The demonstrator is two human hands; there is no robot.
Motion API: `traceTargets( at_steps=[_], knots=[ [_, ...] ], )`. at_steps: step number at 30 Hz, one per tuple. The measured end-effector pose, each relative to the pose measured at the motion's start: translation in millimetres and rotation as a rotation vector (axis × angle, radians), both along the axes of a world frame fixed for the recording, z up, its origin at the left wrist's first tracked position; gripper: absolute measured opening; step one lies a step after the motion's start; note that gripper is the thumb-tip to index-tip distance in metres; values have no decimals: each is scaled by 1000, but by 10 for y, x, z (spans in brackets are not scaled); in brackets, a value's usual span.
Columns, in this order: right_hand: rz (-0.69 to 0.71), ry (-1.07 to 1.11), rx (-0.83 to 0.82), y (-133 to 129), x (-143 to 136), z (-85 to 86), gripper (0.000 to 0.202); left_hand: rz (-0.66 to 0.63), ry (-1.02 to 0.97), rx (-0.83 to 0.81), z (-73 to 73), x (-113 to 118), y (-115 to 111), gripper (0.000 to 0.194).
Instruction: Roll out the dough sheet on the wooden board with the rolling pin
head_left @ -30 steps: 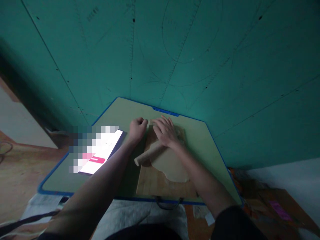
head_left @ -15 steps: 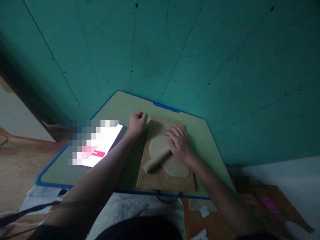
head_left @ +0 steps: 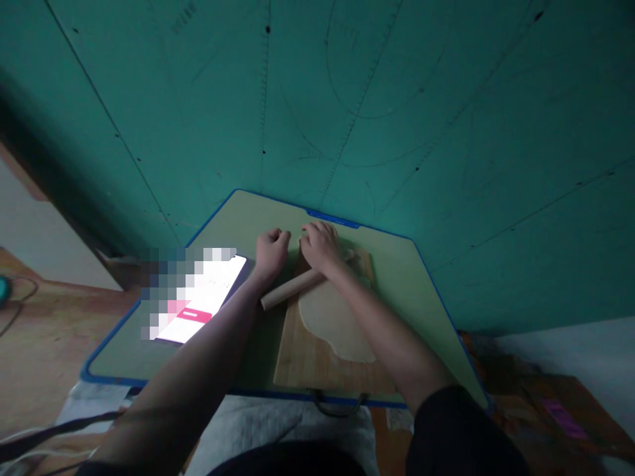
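Note:
A pale sheet of dough (head_left: 337,317) lies flat on a wooden cutting board (head_left: 302,363). Across its far part rests a wooden rolling pin (head_left: 290,289), slanted, with its near-left end jutting past the board's left edge. My right hand (head_left: 320,246) is over the pin, the palm's heel and wrist against it and the fingers stretched forward at the board's far left corner. Just left of the board, my left hand (head_left: 273,254) is closed in a fist on the table; nothing shows in it. My right forearm covers part of the dough.
A lit phone or tablet (head_left: 198,311), partly blurred out, lies left of my left forearm. The small folding table (head_left: 397,264) has a blue rim and stands against a green wall (head_left: 347,99). A dark handle (head_left: 337,404) hangs at its near edge.
My right hand has pushed the rolling pin forward and left, from the middle of the dough to its far part. The left fist stays in place; the view has shifted slightly.

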State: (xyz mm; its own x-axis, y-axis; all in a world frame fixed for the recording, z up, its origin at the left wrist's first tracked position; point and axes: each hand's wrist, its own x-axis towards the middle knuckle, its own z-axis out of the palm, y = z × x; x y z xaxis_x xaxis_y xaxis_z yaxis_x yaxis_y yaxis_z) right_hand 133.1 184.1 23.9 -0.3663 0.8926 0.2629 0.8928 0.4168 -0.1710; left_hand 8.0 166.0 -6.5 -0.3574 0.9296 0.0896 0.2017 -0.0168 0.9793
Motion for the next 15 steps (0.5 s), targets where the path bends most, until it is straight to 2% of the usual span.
traceTargets(
  at_steps=[2, 5, 12, 15],
  knots=[
    [-9, -12, -7, -15, -2, 3, 32, -3, -7, -1, -15, -19, 8, 28],
    [10, -46, -29, -205, 164, -31, 33, -13, -15, -4, -34, -23, 12, 27],
    [153, -37, -76, -1120, 984, -112, 45, -23, -46, -20, -43, 29, 38, 26],
    [237, -4, -135, -1463, 1131, -91, 46, -26, -51, -20, -23, 39, 39, 28]
  ],
)
